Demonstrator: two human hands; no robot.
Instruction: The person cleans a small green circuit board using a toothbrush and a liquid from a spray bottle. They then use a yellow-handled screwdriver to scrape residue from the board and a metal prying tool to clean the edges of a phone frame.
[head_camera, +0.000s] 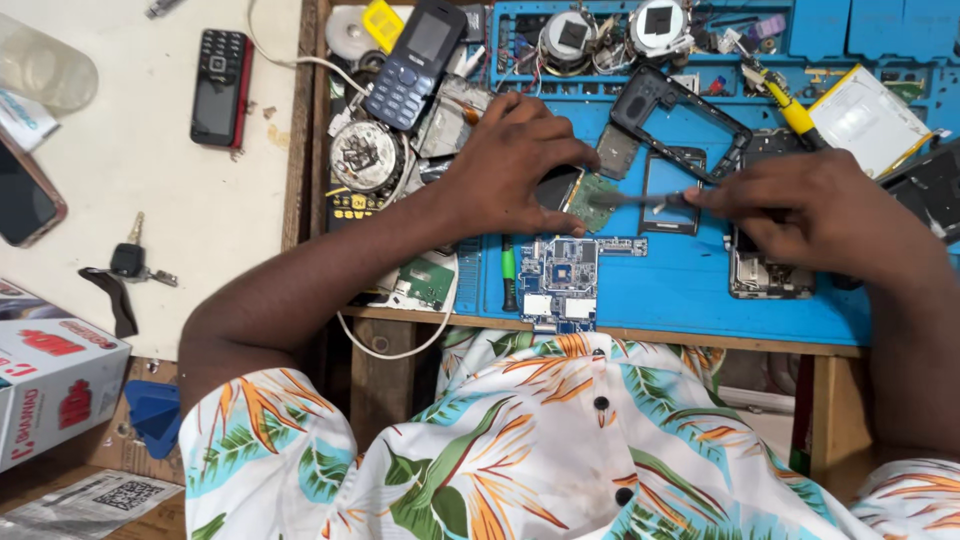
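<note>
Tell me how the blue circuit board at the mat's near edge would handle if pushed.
The blue circuit board looks thin and flat, so probably light and stiff. Lying on the blue mat, it should slide, not roll. Its exposed chips suggest fragility.
</note>
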